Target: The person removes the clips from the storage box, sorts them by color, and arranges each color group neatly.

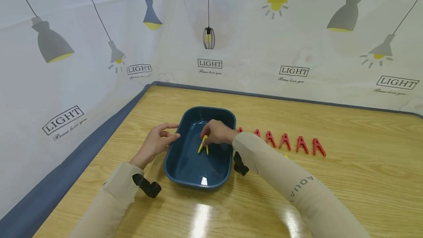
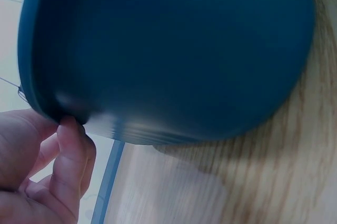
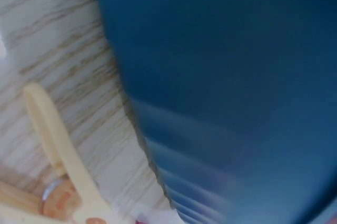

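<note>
A deep blue plastic basin [image 1: 188, 166] with rounded corners stands on the wooden table. My left hand [image 1: 156, 143] grips its left side, the thumb [image 2: 71, 129] at the rim and the other fingers outside. Inside the basin, my right hand [image 1: 219, 132] pinches a yellow spring clip [image 1: 201, 147] by its upper end, its two legs pointing down toward the basin floor. The right wrist view shows mostly the basin's outer wall [image 3: 210, 103]; the right hand is hidden there.
Right of the basin, several red spring clips [image 1: 301, 145] stand in a row, partly covered by my right sleeve. Another yellow clip [image 3: 63, 150] lies on the table [image 1: 363, 164] beside the basin. A printed curtain [image 1: 244, 39] hangs behind the table's back edge.
</note>
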{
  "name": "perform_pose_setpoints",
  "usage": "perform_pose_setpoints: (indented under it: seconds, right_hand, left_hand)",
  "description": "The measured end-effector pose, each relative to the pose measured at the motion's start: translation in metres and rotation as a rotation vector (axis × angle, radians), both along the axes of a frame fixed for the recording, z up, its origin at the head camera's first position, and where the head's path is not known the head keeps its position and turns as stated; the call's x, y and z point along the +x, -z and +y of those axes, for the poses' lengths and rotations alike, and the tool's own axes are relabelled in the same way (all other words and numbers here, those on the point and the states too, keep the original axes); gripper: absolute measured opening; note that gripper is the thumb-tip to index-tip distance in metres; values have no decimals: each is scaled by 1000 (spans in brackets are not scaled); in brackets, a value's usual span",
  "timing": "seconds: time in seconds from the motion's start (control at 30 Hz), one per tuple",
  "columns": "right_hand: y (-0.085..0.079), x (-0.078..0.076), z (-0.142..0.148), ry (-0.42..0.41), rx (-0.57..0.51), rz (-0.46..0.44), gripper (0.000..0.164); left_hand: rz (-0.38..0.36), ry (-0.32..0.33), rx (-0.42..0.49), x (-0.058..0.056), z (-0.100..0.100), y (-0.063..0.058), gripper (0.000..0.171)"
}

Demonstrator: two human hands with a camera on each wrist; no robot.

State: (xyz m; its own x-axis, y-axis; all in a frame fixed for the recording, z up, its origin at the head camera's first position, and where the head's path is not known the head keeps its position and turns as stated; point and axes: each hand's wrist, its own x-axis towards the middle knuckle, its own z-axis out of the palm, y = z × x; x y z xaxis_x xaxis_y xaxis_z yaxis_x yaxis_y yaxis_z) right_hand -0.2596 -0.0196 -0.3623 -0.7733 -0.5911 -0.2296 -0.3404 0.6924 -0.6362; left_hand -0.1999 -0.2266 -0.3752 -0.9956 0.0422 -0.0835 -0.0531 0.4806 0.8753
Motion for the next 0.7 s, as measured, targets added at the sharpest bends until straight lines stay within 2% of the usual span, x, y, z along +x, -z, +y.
perform_pose_setpoints:
  seconds: [0.2, 0.47, 0.7]
  right_hand:
    - [-2, 3, 2, -26, -49, 43, 11]
    - [-5, 7, 3, -79, -67, 89, 11]
    - [-16, 11, 10, -59, -120, 83, 14]
  left_hand:
    - [10, 12, 16, 1, 0, 0, 41]
    - [21, 22, 31, 1, -1, 0, 42]
    - [26, 23, 28, 1, 0, 1, 41]
